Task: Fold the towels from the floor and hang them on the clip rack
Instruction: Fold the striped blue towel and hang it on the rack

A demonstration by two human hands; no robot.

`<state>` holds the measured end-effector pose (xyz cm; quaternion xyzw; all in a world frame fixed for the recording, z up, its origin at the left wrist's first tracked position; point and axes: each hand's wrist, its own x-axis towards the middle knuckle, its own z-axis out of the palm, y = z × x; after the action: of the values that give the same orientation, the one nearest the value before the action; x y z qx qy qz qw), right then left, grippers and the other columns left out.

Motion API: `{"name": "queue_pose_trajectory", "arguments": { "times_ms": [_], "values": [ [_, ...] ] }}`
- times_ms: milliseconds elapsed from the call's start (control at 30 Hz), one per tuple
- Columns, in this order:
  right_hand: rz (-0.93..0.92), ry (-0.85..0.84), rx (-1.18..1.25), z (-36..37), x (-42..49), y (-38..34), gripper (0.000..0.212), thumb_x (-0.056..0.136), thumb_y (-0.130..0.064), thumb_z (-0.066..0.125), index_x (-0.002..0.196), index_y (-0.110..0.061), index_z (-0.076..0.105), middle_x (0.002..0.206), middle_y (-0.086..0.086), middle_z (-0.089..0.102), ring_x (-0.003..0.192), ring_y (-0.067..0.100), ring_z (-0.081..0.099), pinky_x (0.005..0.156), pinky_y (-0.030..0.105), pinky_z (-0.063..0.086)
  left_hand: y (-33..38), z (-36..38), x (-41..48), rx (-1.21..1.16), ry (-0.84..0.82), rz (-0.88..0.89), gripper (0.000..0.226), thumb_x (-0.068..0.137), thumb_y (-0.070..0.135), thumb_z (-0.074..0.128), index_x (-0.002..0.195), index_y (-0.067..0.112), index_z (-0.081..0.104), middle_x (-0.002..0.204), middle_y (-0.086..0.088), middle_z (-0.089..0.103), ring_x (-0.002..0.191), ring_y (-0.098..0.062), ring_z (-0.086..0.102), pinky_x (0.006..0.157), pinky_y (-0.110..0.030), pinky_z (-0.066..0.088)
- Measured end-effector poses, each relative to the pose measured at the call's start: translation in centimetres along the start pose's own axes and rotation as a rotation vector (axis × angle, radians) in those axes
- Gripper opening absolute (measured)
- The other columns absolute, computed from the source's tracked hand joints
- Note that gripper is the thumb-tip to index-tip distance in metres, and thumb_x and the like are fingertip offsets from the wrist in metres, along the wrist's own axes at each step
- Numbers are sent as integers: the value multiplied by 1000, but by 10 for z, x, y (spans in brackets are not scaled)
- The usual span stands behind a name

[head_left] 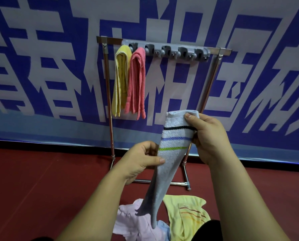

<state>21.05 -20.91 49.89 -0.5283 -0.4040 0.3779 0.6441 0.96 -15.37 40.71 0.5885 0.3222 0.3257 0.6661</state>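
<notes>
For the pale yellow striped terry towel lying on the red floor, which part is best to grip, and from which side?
Probably pinch the pale yellow striped towel at its far right corner, coming from above. That corner lies flat on the red floor, clear of the held grey striped towel; its near end is partly hidden.

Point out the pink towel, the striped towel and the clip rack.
pink towel (136, 80), head view, middle of its hanging folds.
striped towel (174, 157), head view, just below the green stripe.
clip rack (174, 49), head view, grey clip bar.

Indoor hall: blue banner (41, 54), red floor (32, 180)
</notes>
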Motion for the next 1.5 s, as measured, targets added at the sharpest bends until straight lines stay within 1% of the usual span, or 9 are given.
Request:
{"name": "queue_pose_trajectory", "arguments": {
  "times_ms": [200, 400, 500, 633, 767, 900, 1000, 1300, 1500],
  "values": [
    [17, 80, 15, 14, 26, -5, 18, 99, -20, 70, 100, -5, 79, 95, 17, 80, 84, 32, 75, 76, 46, 61, 4, 1, 3, -43, 84, -9, 15, 93, -3, 76, 97, 7, 66, 88, -11, 78, 76, -16, 72, 71, -26, 56],
    [371, -227, 43, 5, 14, 76, 45, 105, -44, 59, 127, -8, 75, 120, 14, 78, 115, 31, 74, 100, 44, 56, 11, 4, 12, -337, 274, -90, 10, 96, 4, 74, 104, 8, 69, 96, -14, 80, 83, -24, 75, 78, -38, 61],
    [487, -295, 42, -4, -23, 135, 40, 98, -38, 67, 117, -4, 77, 119, 15, 77, 109, 32, 73, 96, 41, 55, -6, -1, 12, -416, 333, -187, 13, 98, 1, 71, 111, 4, 69, 96, -16, 81, 83, -25, 78, 73, -38, 65],
    [468, -263, 14, -2, -45, 161, 26, 97, -16, 70, 114, 3, 74, 114, 25, 76, 96, 30, 67, 78, 35, 52, -35, -7, 3, -469, 356, -314, 15, 99, -3, 65, 112, 4, 70, 91, -17, 80, 77, -25, 79, 72, -35, 59],
    [401, -215, -2, 6, -34, 138, 17, 100, -10, 66, 108, 3, 73, 100, 18, 77, 83, 26, 69, 68, 31, 52, -25, -19, 4, -542, 305, -143, 23, 100, -2, 64, 121, 1, 71, 111, -19, 80, 99, -26, 79, 89, -37, 63],
    [395, -125, 6, 12, -18, 121, 20, 99, -10, 67, 109, 7, 68, 112, 28, 76, 91, 31, 71, 83, 42, 53, -17, -22, -5, -287, 133, -260, 10, 93, 19, 76, 103, 18, 76, 101, -9, 80, 87, -20, 74, 94, -39, 51],
    [407, -65, 42, 13, -14, 118, 16, 101, -11, 65, 111, 1, 68, 111, 25, 77, 95, 32, 75, 86, 45, 57, -26, -17, -10, -173, 86, -283, 5, 95, 10, 75, 93, 14, 77, 91, -9, 77, 79, -18, 71, 88, -37, 52],
    [429, 91, 87, 15, -9, 90, 13, 100, -11, 66, 109, -2, 68, 102, 23, 79, 90, 36, 75, 81, 48, 61, -9, 2, -5, -255, 129, -181, 17, 99, 11, 72, 115, 10, 72, 96, -10, 78, 82, -20, 74, 78, -39, 60],
    [364, -4, 217, 12, -7, 69, 27, 97, -21, 71, 121, -10, 72, 117, 16, 78, 110, 34, 73, 100, 52, 58, 0, 8, -2, -171, 90, -127, 33, 96, 3, 74, 127, 13, 71, 111, -15, 81, 97, -25, 78, 86, -39, 59]
  ]
}}
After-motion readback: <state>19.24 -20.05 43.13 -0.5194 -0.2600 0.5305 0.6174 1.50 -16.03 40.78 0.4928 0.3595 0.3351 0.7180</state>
